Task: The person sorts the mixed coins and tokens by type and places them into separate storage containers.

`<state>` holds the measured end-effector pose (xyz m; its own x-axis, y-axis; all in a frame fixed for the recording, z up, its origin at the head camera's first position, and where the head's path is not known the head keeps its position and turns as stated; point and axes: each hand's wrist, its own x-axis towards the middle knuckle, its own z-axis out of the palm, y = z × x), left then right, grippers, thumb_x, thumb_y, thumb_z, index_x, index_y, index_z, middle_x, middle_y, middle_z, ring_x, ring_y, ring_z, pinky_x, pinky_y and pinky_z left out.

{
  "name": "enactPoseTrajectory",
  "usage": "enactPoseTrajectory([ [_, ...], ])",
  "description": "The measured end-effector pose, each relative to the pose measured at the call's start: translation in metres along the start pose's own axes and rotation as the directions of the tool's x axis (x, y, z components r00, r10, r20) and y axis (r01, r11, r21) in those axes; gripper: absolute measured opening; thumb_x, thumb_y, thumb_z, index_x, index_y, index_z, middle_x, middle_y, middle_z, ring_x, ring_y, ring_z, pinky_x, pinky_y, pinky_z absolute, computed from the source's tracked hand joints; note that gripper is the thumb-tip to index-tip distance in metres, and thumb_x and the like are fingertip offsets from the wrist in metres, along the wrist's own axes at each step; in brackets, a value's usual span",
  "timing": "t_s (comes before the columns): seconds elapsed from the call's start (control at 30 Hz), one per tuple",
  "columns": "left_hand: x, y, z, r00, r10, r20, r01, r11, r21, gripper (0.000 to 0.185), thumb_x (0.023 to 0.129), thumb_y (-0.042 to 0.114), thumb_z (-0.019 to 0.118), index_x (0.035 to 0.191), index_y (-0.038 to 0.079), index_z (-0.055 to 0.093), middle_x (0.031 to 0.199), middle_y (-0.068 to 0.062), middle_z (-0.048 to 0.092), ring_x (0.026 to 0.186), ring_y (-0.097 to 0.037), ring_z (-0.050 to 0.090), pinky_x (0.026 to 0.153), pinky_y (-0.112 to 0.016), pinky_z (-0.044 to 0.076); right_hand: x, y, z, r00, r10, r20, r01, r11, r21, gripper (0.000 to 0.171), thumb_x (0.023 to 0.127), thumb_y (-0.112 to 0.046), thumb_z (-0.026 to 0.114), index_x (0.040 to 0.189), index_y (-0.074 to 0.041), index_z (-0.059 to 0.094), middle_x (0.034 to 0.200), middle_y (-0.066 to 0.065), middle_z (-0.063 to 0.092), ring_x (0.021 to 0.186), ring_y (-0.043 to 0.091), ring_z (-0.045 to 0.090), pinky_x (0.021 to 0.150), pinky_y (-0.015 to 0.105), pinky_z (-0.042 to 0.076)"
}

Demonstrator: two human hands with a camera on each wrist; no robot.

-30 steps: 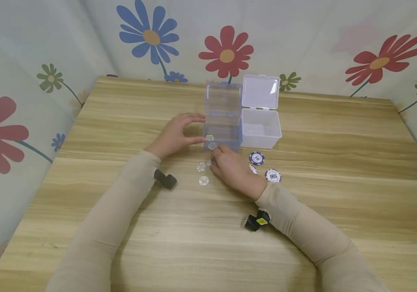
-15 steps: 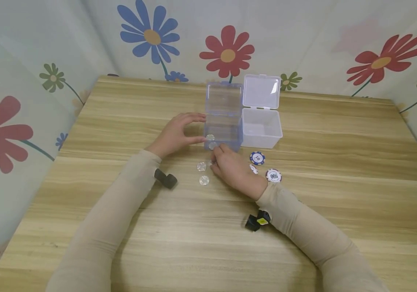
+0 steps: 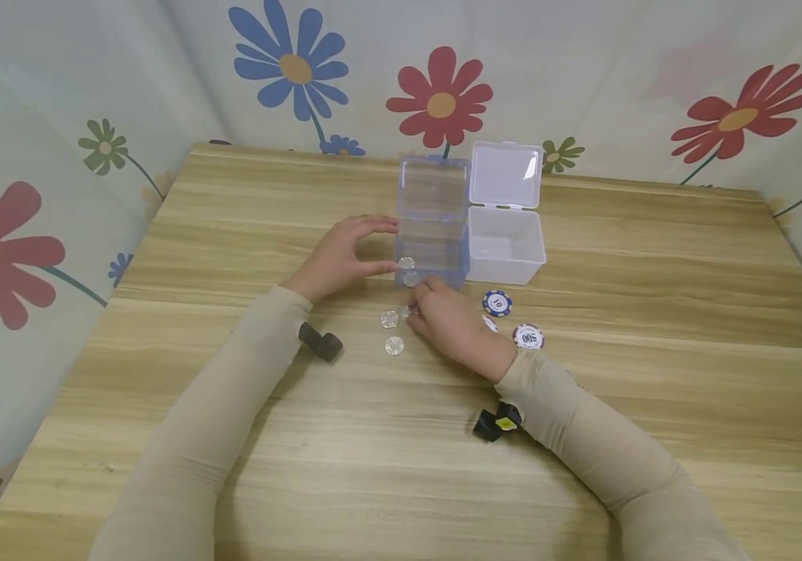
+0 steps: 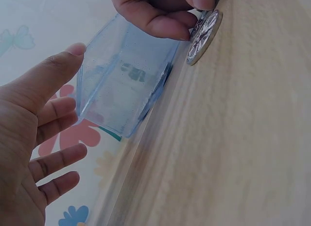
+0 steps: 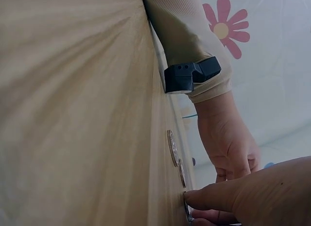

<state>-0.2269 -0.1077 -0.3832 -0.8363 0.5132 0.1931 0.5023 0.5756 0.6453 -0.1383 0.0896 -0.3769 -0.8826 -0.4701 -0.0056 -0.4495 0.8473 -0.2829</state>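
Clear chip in hand: I see my right hand [image 3: 451, 321] pinching a transparent chip [image 4: 205, 35] against the wooden table [image 3: 653, 312], just in front of the blue-tinted box [image 3: 432, 253]. In the left wrist view the chip stands on edge under the fingertips [image 4: 163, 29].
Left hand: my left hand [image 3: 340, 255] rests by the box's left side with fingers straight and spread, the thumb touching its wall; it grips nothing.
Blue-tinted box: it stands open, lid up, with two clear chips [image 3: 408, 270] showing through its front wall.
Loose clear chips: two more [image 3: 391, 331] lie flat on the table just left of my right hand.
Numbered chips: a blue one marked 10 [image 3: 496, 303] and a red-rimmed one marked 500 [image 3: 528, 336] lie to the right of that hand; a third chip [image 3: 488, 322] is half hidden by it.
White box [image 3: 508, 241]: open, touching the blue-tinted box on its right.
Risk, slip: I judge the chip, thin and smooth and held on edge, could squirt out of the pinch and roll off.
Risk, box: with only straight fingers steadying it, the light box may slide or tip if my knuckles bump its front wall.
Risk, scatter: a low sweep of the wrist could shove the flat chips.
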Motion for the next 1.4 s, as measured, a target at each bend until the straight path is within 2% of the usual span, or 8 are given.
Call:
enactPoseTrajectory([
  [0.13, 0.0, 0.001, 0.0, 1.0, -0.002, -0.002, 0.002, 1.0, 0.0, 0.062, 0.079, 0.036, 0.078, 0.132, 0.013, 0.057, 0.145, 0.0, 0.051, 0.139, -0.023, 0.04, 0.119, -0.043, 0.026, 0.001, 0.0, 0.0, 1.0, 0.005, 0.018, -0.004, 1.0, -0.004, 0.025, 0.091, -0.019, 0.063, 0.108, 0.0, 0.063, 0.105, 0.015, 0.061, 0.093, 0.028, 0.063, 0.083, 0.038, 0.055],
  [0.3, 0.0, 0.0, 0.0, 1.0, 0.005, -0.003, -0.005, 1.0, 0.0, 0.061, 0.079, 0.035, 0.078, 0.132, 0.013, 0.057, 0.145, 0.0, 0.051, 0.138, -0.023, 0.041, 0.119, -0.043, 0.026, 0.0, 0.0, -0.001, 0.999, 0.015, 0.037, -0.015, 1.0, -0.017, 0.028, 0.091, -0.023, 0.064, 0.105, 0.001, 0.059, 0.1, 0.014, 0.059, 0.087, 0.026, 0.061, 0.077, 0.038, 0.055],
  [0.67, 0.0, -0.003, 0.002, 0.999, 0.032, -0.012, -0.032, 0.999, 0.0, 0.06, 0.079, 0.034, 0.078, 0.131, 0.011, 0.057, 0.144, -0.002, 0.052, 0.138, -0.024, 0.041, 0.119, -0.043, 0.027, -0.002, 0.001, -0.003, 0.999, 0.026, 0.026, -0.027, 0.998, 0.054, 0.023, 0.09, -0.023, 0.066, 0.102, -0.005, 0.058, 0.093, 0.009, 0.06, 0.079, 0.021, 0.059, 0.07, 0.034, 0.053],
  [1.07, -0.001, 0.0, 0.001, 1.0, 0.02, -0.01, -0.02, 1.0, -0.001, 0.061, 0.079, 0.034, 0.078, 0.131, 0.012, 0.058, 0.144, -0.002, 0.052, 0.139, -0.023, 0.04, 0.119, -0.043, 0.026, -0.002, 0.002, -0.008, 1.0, -0.024, 0.009, 0.023, 0.992, 0.127, 0.017, 0.09, -0.019, 0.066, 0.1, -0.006, 0.062, 0.09, 0.007, 0.065, 0.079, 0.02, 0.061, 0.072, 0.031, 0.053],
  [1.4, -0.002, 0.001, -0.001, 1.0, 0.022, -0.007, -0.022, 1.0, -0.008, 0.06, 0.079, 0.034, 0.078, 0.131, 0.012, 0.058, 0.144, -0.002, 0.052, 0.139, -0.023, 0.04, 0.119, -0.043, 0.027, -0.002, 0.006, -0.017, 0.997, -0.08, 0.006, 0.077, 0.974, 0.215, 0.008, 0.09, -0.015, 0.065, 0.093, -0.008, 0.066, 0.085, 0.006, 0.068, 0.077, 0.017, 0.063, 0.071, 0.029, 0.054],
])
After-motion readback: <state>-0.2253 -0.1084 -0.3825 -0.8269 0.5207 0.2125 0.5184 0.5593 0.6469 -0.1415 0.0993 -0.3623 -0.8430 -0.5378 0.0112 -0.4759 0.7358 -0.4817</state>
